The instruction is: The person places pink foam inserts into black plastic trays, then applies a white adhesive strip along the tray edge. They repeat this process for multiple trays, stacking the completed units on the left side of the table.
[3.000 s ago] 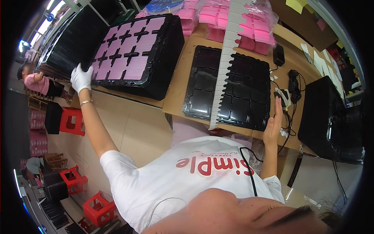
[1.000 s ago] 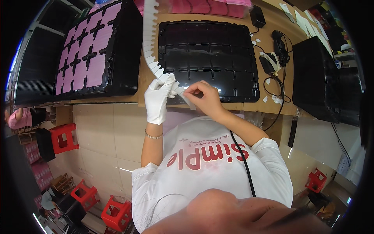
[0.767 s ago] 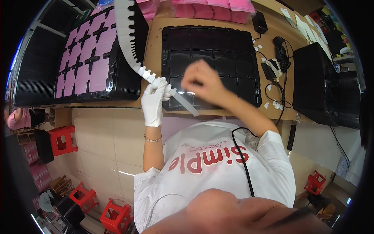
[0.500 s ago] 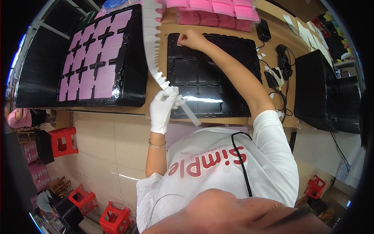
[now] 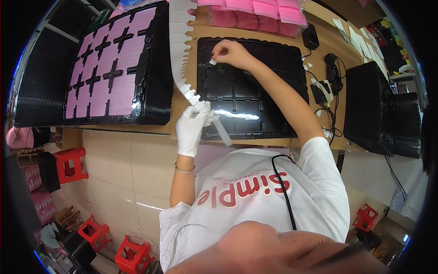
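Observation:
My left hand [image 5: 191, 130], in a white glove, is closed around a long white strip [image 5: 179, 50] with a toothed edge, seemingly small labels on a backing. Its upper part runs away from me along the left of a black plastic tray [image 5: 228, 93]; a translucent tail [image 5: 223, 132] hangs out below the glove over the tray's near edge. Over the tray's far left part is my bare right hand [image 5: 232, 54], thumb and fingers pinching a small white piece [image 5: 212, 61] that looks like a label. Whether this piece touches the tray, I cannot tell. Shallow compartments divide the tray.
At left stands a stack of black trays [image 5: 155, 68], the top one holding pink sheets [image 5: 102, 77]. Pink packs [image 5: 255, 20] lie at the far side. To the right are cables [image 5: 335, 86], a black box [image 5: 310, 36] and more stacked black trays [image 5: 369, 107].
My right hand has shifted slightly right and nearer, and the white piece in its fingers shows more clearly. My left hand stays almost in place on the strip.

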The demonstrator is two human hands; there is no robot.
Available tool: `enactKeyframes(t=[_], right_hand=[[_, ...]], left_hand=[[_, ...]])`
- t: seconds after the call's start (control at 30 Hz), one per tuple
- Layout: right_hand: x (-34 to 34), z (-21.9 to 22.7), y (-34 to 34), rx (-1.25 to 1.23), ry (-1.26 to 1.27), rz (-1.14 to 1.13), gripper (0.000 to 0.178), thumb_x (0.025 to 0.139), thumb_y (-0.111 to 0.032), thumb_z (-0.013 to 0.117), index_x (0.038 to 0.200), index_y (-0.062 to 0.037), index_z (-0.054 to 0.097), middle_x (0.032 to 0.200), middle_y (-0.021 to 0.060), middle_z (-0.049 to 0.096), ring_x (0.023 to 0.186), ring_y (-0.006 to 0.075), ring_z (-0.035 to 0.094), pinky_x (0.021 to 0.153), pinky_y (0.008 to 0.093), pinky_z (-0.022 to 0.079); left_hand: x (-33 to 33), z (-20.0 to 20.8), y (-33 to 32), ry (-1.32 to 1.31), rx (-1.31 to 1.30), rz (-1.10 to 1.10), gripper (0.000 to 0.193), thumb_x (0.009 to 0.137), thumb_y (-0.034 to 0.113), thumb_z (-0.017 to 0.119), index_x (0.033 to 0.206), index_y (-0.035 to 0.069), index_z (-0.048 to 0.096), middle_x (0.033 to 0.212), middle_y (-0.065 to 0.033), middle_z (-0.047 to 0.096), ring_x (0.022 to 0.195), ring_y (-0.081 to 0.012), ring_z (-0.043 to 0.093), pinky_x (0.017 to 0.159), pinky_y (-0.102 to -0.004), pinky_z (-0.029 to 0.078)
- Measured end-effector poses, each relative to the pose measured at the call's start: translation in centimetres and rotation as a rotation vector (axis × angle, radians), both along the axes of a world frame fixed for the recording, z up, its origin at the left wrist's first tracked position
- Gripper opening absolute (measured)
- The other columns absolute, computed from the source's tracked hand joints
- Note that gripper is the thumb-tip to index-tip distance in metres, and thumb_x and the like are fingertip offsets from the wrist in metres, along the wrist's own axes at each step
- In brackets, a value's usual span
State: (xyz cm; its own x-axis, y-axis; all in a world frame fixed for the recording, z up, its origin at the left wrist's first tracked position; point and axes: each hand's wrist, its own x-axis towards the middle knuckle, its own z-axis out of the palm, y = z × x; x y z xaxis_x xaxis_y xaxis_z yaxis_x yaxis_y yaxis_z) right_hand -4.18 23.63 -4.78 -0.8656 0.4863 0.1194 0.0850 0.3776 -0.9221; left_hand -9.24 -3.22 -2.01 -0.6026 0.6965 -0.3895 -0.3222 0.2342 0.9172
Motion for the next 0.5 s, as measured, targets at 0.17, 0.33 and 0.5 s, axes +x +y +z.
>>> enactKeyframes(t=[0.17,0.33,0.5], right_hand=[[7.2,1.1,-7.2,-0.991,0.29,-0.017,0.014,0.091,-0.006,0.053,0.101,0.0022,0.06,0.097,0.0146,0.065,0.094,0.0217,0.064,0.086,0.0308,0.051],[9.9,1.8,-17.1,-0.516,-0.087,-0.133,0.018,0.088,-0.016,0.069,0.099,-0.002,0.067,0.082,-0.0012,0.061,0.075,0.0037,0.052,0.069,0.0203,0.043],[10.4,1.4,-20.0,-0.073,0.093,-0.229,0.009,0.08,-0.006,0.074,0.088,-0.0041,0.07,0.079,0.001,0.06,0.072,0.0072,0.054,0.064,0.0255,0.045]], left_hand=[[-0.2,-0.4,-1.1,0.01,0.068,0.055,0.018,0.092,0.018,0.067,0.098,0.001,0.066,0.078,-0.003,0.067,0.061,-0.0053,0.059,0.054,-0.0175,0.044],[1.2,0.5,-1.6,0.082,0.065,0.092,0.019,0.091,0.019,0.067,0.098,0.001,0.067,0.077,-0.0017,0.066,0.06,-0.0046,0.058,0.053,-0.0174,0.043],[2.4,0.4,-2.4,0.091,0.068,0.112,0.02,0.091,0.02,0.068,0.097,0.001,0.067,0.077,-0.0008,0.065,0.06,-0.0039,0.056,0.053,-0.0178,0.043]])
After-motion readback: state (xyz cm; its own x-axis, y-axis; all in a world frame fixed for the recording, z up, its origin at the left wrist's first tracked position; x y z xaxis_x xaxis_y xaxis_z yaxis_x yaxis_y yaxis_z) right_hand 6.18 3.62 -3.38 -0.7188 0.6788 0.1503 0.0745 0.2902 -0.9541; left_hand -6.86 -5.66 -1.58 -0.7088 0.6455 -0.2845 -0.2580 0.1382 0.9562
